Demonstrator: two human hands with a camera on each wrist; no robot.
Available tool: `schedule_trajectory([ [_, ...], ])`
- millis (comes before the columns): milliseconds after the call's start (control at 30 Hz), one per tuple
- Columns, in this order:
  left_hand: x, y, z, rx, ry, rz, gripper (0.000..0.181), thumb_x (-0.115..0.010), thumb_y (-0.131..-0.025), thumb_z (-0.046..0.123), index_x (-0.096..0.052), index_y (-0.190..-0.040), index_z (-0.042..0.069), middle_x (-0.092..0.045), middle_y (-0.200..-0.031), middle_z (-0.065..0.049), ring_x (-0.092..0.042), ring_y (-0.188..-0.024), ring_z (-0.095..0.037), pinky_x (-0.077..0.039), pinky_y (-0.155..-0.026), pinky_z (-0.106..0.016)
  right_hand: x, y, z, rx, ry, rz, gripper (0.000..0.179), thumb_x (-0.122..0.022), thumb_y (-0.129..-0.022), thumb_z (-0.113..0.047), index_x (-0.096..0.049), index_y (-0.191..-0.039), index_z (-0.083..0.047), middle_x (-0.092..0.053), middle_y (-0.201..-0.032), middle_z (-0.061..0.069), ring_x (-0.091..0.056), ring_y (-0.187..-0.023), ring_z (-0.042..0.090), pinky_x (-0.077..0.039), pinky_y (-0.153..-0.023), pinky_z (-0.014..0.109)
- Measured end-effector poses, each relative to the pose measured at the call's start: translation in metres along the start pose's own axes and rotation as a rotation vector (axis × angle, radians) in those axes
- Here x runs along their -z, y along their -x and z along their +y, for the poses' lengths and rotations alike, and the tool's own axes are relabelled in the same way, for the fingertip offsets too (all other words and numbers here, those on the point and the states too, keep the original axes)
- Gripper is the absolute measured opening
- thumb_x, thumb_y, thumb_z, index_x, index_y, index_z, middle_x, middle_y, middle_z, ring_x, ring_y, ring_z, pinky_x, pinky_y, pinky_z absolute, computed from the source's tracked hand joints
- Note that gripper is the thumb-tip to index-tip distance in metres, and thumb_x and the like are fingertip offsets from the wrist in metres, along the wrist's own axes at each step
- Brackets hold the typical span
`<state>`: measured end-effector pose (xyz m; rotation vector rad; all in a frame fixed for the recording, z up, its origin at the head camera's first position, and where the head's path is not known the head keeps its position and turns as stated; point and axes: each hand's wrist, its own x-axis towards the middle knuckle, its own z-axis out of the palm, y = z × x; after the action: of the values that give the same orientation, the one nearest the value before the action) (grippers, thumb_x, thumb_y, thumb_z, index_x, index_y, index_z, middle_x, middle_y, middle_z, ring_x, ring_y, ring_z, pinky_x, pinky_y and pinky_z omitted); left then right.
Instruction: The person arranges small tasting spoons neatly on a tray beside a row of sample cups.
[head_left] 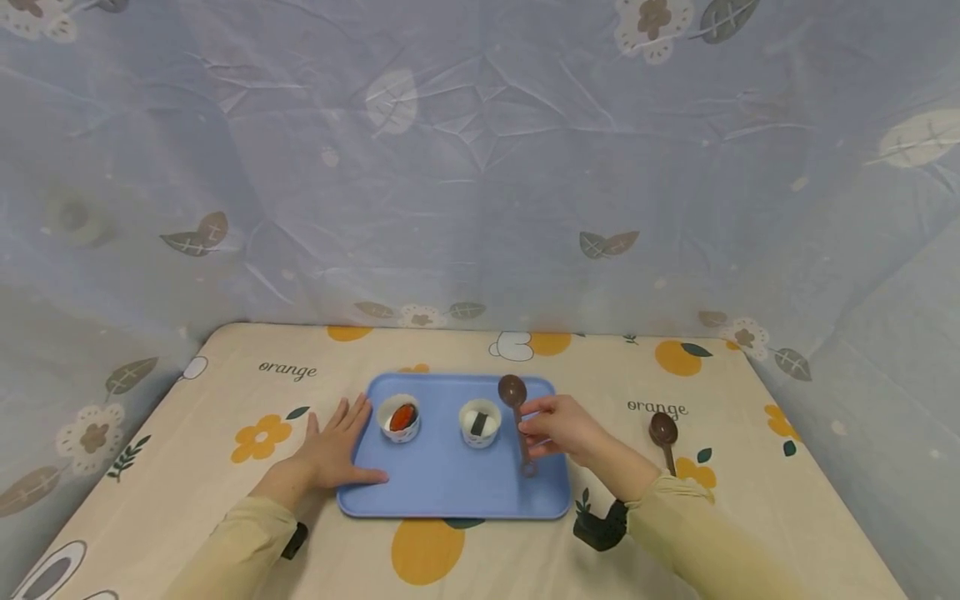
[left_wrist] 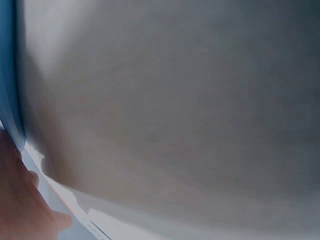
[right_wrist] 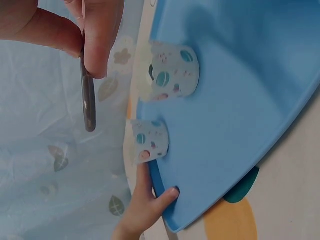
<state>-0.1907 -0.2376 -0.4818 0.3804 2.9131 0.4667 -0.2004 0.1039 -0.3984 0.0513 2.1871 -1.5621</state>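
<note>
My right hand [head_left: 562,429] pinches the handle of a brown spoon [head_left: 512,390] over the right part of a blue tray [head_left: 442,493]. In the right wrist view, thumb and fingers grip the spoon handle [right_wrist: 89,110] above the tray. Against the tray's left edge rests my left hand [head_left: 330,454], fingers spread and thumb over the rim. Two small patterned paper cups stand on the tray. The left cup [head_left: 404,435] contains an orange-red sushi-like piece [head_left: 402,417]; the right cup [head_left: 480,442] contains a white piece with a black band [head_left: 479,423].
Right of the tray, a second brown spoon [head_left: 663,429] lies on the patterned tablecloth [head_left: 360,567], its handle partly hidden by my right sleeve [head_left: 675,517]. A printed grey-blue curtain [head_left: 480,208] hangs behind the table. The left wrist view is mostly blurred.
</note>
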Motion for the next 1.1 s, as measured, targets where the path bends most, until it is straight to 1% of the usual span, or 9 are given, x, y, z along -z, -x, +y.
schedule_trajectory([
  [167, -0.002, -0.002, -0.002, -0.018, -0.034, 0.006, 0.121, -0.067, -0.064, 0.069, -0.016, -0.147, -0.002, -0.012, -0.156, -0.021, -0.01, -0.141, -0.046, 0.0, -0.102, -0.075, -0.007, -0.003, -0.001, 0.0, -0.008, 0.002, 0.032, -0.059, -0.087, -0.002, -0.056, -0.117, 0.006, -0.06, -0.079, 0.004, -0.058, -0.063, 0.008, -0.057, -0.059, 0.027],
  [300, -0.002, -0.002, -0.001, -0.019, -0.036, 0.004, 0.122, -0.066, -0.063, 0.071, -0.016, -0.147, -0.002, -0.012, -0.155, -0.021, -0.011, -0.142, -0.045, 0.0, -0.101, -0.075, -0.014, -0.007, -0.002, 0.0, -0.039, -0.009, 0.032, -0.058, -0.086, -0.001, -0.056, -0.117, 0.007, -0.059, -0.077, 0.002, -0.057, -0.062, 0.007, -0.056, -0.057, 0.025],
  [400, -0.001, -0.002, -0.001, -0.015, -0.044, -0.002, 0.122, -0.065, -0.063, 0.072, -0.015, -0.147, -0.002, -0.011, -0.156, -0.021, -0.01, -0.142, -0.045, 0.0, -0.102, -0.075, -0.021, -0.011, -0.003, -0.003, -0.054, -0.015, 0.031, -0.058, -0.086, 0.0, -0.056, -0.116, 0.008, -0.058, -0.075, 0.002, -0.056, -0.06, 0.007, -0.056, -0.057, 0.025],
  [600, 0.0, -0.002, 0.001, -0.007, -0.051, -0.02, 0.122, -0.065, -0.064, 0.071, -0.014, -0.148, -0.001, -0.01, -0.156, -0.02, -0.009, -0.142, -0.044, 0.001, -0.102, -0.074, -0.04, -0.014, -0.006, 0.004, -0.061, 0.003, 0.028, -0.059, -0.085, 0.001, -0.059, -0.112, 0.007, -0.06, -0.072, 0.003, -0.056, -0.058, 0.008, -0.056, -0.056, 0.027],
  [767, 0.001, -0.002, 0.001, -0.005, -0.057, -0.027, 0.12, -0.066, -0.065, 0.07, -0.015, -0.147, -0.002, -0.01, -0.156, -0.021, -0.01, -0.142, -0.044, 0.0, -0.102, -0.074, -0.054, -0.015, -0.01, 0.009, -0.045, -0.009, 0.029, -0.059, -0.085, 0.0, -0.059, -0.113, 0.007, -0.061, -0.076, 0.005, -0.057, -0.059, 0.008, -0.057, -0.057, 0.027],
  [900, 0.002, 0.0, 0.001, -0.003, -0.056, -0.027, 0.12, -0.066, -0.066, 0.069, -0.015, -0.147, -0.002, -0.011, -0.156, -0.021, -0.01, -0.142, -0.045, 0.0, -0.102, -0.074, -0.063, -0.017, -0.012, 0.013, -0.074, -0.029, 0.029, -0.059, -0.085, 0.0, -0.058, -0.113, 0.008, -0.062, -0.08, 0.006, -0.057, -0.062, 0.009, -0.057, -0.06, 0.029],
  [1100, 0.003, 0.0, 0.001, -0.006, -0.041, -0.03, 0.12, -0.066, -0.066, 0.068, -0.015, -0.147, -0.002, -0.011, -0.156, -0.022, -0.01, -0.142, -0.045, 0.001, -0.102, -0.075, -0.073, -0.021, -0.013, 0.002, -0.101, -0.033, 0.028, -0.059, -0.085, 0.001, -0.058, -0.113, 0.007, -0.06, -0.077, 0.005, -0.057, -0.061, 0.009, -0.057, -0.059, 0.029],
])
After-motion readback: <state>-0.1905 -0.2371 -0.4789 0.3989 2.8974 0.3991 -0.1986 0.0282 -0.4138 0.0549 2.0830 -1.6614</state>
